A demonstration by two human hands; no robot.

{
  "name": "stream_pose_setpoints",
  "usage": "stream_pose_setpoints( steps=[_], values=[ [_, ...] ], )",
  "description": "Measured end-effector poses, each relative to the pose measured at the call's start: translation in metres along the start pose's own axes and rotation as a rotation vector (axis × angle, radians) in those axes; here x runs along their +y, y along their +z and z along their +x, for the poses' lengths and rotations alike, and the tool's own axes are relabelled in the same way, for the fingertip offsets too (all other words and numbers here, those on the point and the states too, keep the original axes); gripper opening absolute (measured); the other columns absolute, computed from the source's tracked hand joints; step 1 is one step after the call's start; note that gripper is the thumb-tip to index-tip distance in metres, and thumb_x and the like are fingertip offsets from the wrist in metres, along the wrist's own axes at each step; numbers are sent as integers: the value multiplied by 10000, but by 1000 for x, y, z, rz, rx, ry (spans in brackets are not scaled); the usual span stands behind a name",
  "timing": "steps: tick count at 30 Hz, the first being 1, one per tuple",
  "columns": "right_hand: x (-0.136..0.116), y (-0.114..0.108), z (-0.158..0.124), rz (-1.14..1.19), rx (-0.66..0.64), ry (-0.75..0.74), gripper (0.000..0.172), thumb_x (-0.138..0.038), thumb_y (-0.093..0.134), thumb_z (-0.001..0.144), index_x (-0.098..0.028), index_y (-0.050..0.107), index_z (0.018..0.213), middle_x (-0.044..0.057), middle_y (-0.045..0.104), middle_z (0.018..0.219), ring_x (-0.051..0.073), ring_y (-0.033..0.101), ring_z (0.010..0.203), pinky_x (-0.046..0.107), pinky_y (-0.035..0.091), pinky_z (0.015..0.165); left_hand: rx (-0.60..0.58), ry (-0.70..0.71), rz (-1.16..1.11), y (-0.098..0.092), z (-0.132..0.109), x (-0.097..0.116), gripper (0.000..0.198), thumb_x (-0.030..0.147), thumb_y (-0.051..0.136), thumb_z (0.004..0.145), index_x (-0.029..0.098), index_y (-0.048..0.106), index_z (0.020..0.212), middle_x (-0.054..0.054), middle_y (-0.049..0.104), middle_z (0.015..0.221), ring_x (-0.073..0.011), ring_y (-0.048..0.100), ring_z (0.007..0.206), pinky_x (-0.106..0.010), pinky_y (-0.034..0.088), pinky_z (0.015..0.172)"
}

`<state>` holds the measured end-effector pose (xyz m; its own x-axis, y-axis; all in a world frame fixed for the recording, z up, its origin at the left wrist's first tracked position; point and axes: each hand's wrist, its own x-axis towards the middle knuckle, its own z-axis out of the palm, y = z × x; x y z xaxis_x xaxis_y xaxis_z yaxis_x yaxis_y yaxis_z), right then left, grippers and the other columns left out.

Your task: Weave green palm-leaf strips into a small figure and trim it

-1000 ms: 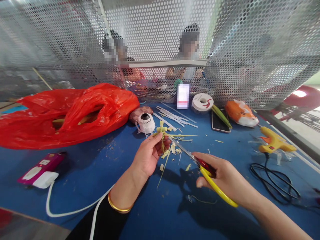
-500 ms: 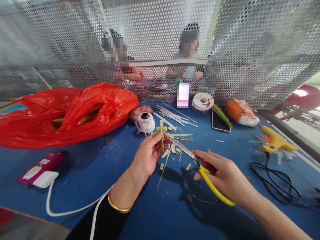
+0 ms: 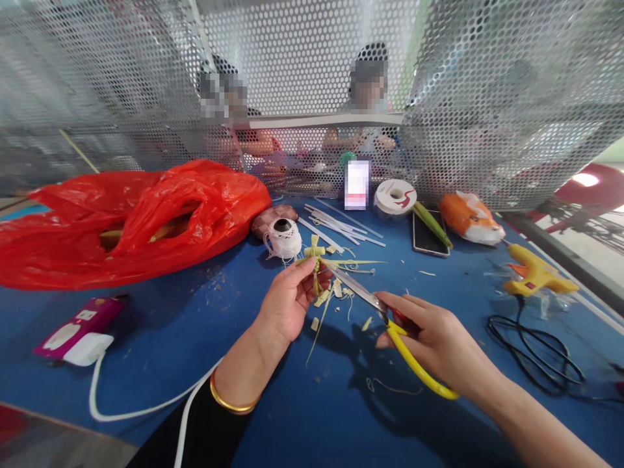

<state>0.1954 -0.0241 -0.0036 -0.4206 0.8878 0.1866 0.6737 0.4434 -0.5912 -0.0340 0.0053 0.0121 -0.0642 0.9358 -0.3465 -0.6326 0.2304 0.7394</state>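
Observation:
My left hand (image 3: 287, 302) pinches a small woven yellow-green leaf piece (image 3: 315, 257) above the blue table (image 3: 205, 351). My right hand (image 3: 433, 341) grips yellow-handled scissors (image 3: 390, 322); their blades point up-left and their tips reach the leaf piece beside my left fingers. Cut leaf scraps (image 3: 336, 292) lie on the table under both hands. A gold bangle (image 3: 229, 403) is on my left wrist.
A red plastic bag (image 3: 131, 221) lies at the left. A white thread spool (image 3: 284, 239), white strips (image 3: 336, 227), a tape roll (image 3: 394, 197), a phone (image 3: 426, 240), a yellow glue gun (image 3: 533, 276) with black cord (image 3: 536, 354) and a pink device (image 3: 80, 322) are around. People sit behind the perforated metal screen (image 3: 487, 97).
The scissors' blades have shifted slightly toward the leaf piece and my right hand moved a little left. My left hand stays in place.

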Motion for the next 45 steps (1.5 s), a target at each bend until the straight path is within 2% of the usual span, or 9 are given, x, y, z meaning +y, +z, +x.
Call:
stream_pose_setpoints(
  steps=[13, 22, 28, 31, 35, 38, 40, 43, 45],
  values=[
    [3, 0, 0, -43, 15, -43, 521, -477, 656, 835, -182, 624, 1263, -27, 516, 677, 123, 502, 556, 229, 442, 524, -1, -8, -20, 0, 2, -1, 120, 178, 758, 715, 123, 727, 817, -58, 733, 741, -137, 689, 645, -227, 556, 634],
    [5, 1, 0, -97, 30, -35, 516, -448, 684, 818, -177, 627, 1254, -16, 555, 688, 136, 534, 553, 246, 440, 525, 18, -15, -13, 1, 2, -1, 106, 176, 739, 733, 123, 721, 823, -57, 729, 755, -141, 692, 664, -226, 549, 618],
    [-6, -5, 0, 0, -61, 58, 548, -535, 658, 796, -225, 604, 1244, 37, 659, 852, 168, 596, 648, 268, 475, 592, 11, 1, -4, 1, 4, 0, 141, 199, 762, 711, 124, 720, 823, -44, 717, 769, -136, 679, 680, -214, 526, 588],
    [-8, -6, 1, 35, -117, 98, 580, -555, 678, 760, -241, 598, 1242, 40, 669, 906, 190, 606, 700, 302, 484, 636, 83, 42, -31, -1, 5, 0, 161, 188, 790, 677, 129, 719, 808, -10, 687, 716, -85, 623, 600, -174, 465, 516],
    [-3, 1, 3, 233, -61, 242, 574, -521, 729, 710, -230, 620, 1192, 7, 646, 815, 186, 580, 691, 302, 468, 634, 137, 54, -38, -1, 5, -1, 217, 193, 841, 608, 140, 708, 771, 25, 636, 630, -53, 550, 518, -164, 405, 475],
    [-3, 9, 5, 577, 66, 354, 600, -517, 762, 663, -199, 616, 1151, -19, 597, 715, 147, 529, 595, 265, 427, 530, 65, 4, 23, 2, 1, -4, 246, 171, 854, 569, 139, 701, 758, 14, 649, 644, -80, 590, 551, -195, 458, 548],
    [-6, 15, 5, 788, 112, 412, 637, -495, 795, 632, -195, 593, 1156, -4, 629, 759, 121, 509, 552, 249, 407, 482, -4, -42, 100, 5, -4, -9, 235, 173, 847, 577, 138, 700, 756, -4, 670, 680, -107, 621, 581, -228, 484, 596],
    [-12, 23, 5, 918, 136, 448, 659, -423, 840, 603, -211, 572, 1166, 24, 680, 845, 104, 508, 538, 233, 395, 455, -80, -100, 242, 8, -9, -20, 222, 207, 830, 613, 138, 710, 785, -38, 702, 761, -135, 652, 626, -253, 481, 623],
    [-16, 26, 4, 938, 161, 443, 618, -390, 840, 613, -222, 578, 1146, 3, 672, 802, 101, 505, 529, 224, 380, 441, -109, -122, 310, 8, -12, -29, 219, 214, 821, 625, 140, 716, 802, -54, 715, 794, -142, 659, 638, -259, 471, 630]
  ],
)
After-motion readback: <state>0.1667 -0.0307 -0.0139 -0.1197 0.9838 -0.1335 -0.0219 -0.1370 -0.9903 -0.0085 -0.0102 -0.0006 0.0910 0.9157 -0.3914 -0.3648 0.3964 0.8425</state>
